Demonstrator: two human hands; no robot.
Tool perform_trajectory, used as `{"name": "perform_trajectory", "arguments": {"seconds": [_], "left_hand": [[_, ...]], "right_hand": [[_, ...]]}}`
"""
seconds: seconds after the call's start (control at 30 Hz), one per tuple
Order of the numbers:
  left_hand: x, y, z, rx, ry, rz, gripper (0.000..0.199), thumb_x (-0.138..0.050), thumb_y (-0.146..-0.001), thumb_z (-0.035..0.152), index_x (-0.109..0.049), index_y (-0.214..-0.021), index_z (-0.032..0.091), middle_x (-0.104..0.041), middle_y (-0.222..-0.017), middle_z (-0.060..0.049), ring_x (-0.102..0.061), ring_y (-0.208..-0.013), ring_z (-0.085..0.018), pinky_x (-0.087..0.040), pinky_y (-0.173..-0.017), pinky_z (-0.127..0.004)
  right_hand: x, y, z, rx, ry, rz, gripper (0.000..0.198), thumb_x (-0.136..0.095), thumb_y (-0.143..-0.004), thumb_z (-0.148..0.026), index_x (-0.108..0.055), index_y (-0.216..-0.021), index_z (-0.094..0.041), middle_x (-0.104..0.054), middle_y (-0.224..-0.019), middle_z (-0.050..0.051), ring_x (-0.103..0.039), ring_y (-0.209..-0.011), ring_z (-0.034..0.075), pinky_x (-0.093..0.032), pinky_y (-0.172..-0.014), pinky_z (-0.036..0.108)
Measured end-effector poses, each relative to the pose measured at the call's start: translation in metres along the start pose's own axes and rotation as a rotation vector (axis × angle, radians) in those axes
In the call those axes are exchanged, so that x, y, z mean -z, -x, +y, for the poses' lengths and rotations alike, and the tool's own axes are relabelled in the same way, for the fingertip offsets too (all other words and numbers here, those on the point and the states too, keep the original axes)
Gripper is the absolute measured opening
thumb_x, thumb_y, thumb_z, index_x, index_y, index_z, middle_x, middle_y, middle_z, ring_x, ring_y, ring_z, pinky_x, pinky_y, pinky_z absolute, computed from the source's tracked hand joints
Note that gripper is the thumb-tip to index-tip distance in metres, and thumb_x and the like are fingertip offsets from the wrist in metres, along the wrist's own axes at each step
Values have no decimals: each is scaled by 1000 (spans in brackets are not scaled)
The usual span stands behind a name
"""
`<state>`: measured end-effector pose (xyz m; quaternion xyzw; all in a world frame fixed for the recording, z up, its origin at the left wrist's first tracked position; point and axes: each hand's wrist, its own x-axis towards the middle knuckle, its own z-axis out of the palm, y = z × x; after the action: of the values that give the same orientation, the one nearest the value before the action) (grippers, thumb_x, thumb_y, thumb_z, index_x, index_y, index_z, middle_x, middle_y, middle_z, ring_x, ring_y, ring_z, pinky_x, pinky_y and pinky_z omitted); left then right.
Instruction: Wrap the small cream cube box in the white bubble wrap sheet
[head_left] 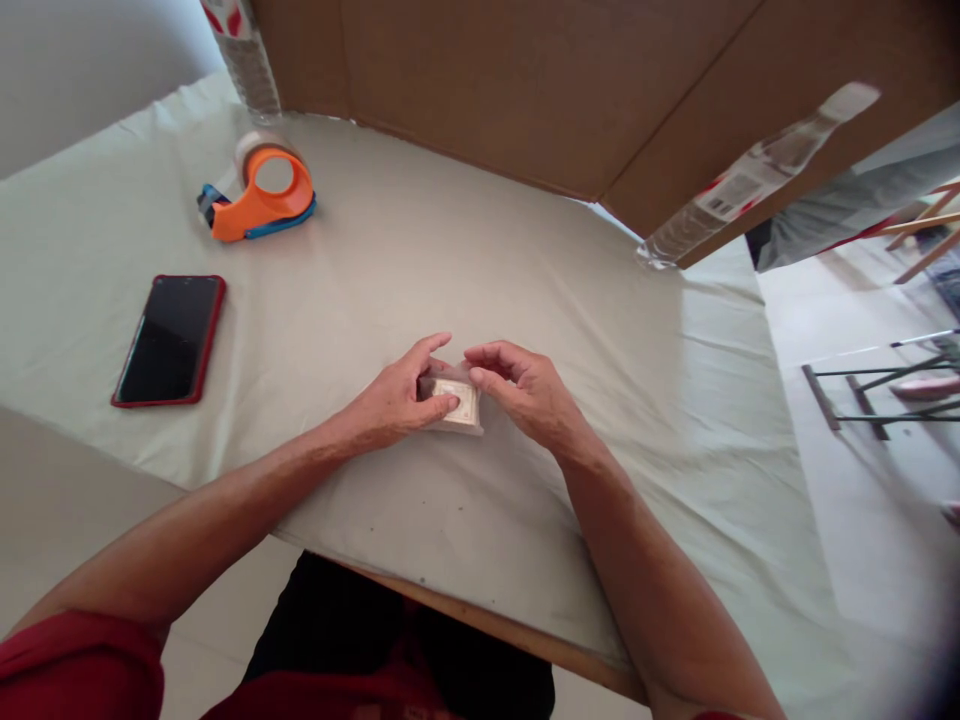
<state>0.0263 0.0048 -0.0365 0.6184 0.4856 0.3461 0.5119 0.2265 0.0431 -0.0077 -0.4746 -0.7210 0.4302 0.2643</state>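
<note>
A small, flat cream-coloured pack [466, 402] with a patterned face lies low over the cloth, seemingly in a clear plastic wrapper [452, 373]. My left hand [397, 402] grips it from the left, thumb pressed on the face and index finger raised; the other fingers are partly hidden behind it. At the pack's upper right corner, my right hand [529, 392] is closed in a pinch, thumb and index finger at the wrapper's edge. Exactly how much wrapper sits between those fingertips is hard to see.
An orange tape dispenser [262, 200] and a phone in a red case [171, 340] lie to the left on the cloth-covered table [480, 500]. Brown cardboard [480, 90] stands at the back, with a plastic bottle [757, 180] at right and another bottle [244, 60] at left.
</note>
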Motion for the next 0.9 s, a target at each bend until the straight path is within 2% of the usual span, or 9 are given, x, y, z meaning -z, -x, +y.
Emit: {"name": "perform_trajectory", "arguments": {"seconds": [0.17,0.3,0.4,0.57,0.73,0.8,0.9], "left_hand": [[0,0,5,11,-38,-7,79,-64,-81,34,-34,-151,15,-67,-121,-11,-57,-80,-14,-45,-73,-29],[0,-1,6,28,-23,-14,78,-63,-81,34,-35,-151,14,-67,-114,-9,-56,-79,-14,-44,-71,-28],[0,-2,6,20,-14,-20,75,-62,-81,35,-37,-149,14,-68,-107,-7,-55,-75,-13,-43,-69,-27],[0,-3,6,9,-5,-25,70,-62,-81,35,-42,-144,12,-67,-105,-6,-50,-69,-11,-41,-64,-26],[-1,-3,4,16,22,-17,60,-62,-81,35,-50,-136,13,-66,-101,-5,-50,-69,-11,-42,-64,-26],[1,-3,4,26,42,-28,59,-63,-80,35,-52,-134,13,-65,-102,-6,-52,-72,-12,-43,-66,-27],[8,-3,5,61,103,-85,64,-64,-76,30,-50,-137,15,-65,-114,-9,-59,-86,-16,-47,-73,-28]], "right_hand": [[-12,-4,0,-15,0,57,16,-58,-84,-32,-68,-79,-19,-70,-77,1,-60,-74,15,-47,-72,28],[-16,-3,-3,24,-4,101,15,-58,-85,-29,-66,-77,-19,-67,-74,0,-58,-71,14,-45,-69,27],[-18,-1,-4,98,11,93,16,-56,-87,-27,-65,-75,-19,-67,-76,1,-59,-72,14,-45,-69,27],[-16,0,1,322,85,65,16,-57,-90,-22,-67,-79,-21,-73,-87,3,-66,-83,17,-51,-80,30],[-6,1,9,531,307,18,16,-57,-94,-22,-72,-88,-23,-77,-97,5,-70,-93,20,-52,-87,36],[-1,3,7,583,404,-22,15,-58,-94,-23,-73,-91,-23,-77,-100,6,-70,-96,21,-51,-88,38],[8,9,-1,599,520,-94,16,-62,-93,-32,-74,-98,-21,-76,-106,8,-69,-100,23,-49,-90,40]]}}
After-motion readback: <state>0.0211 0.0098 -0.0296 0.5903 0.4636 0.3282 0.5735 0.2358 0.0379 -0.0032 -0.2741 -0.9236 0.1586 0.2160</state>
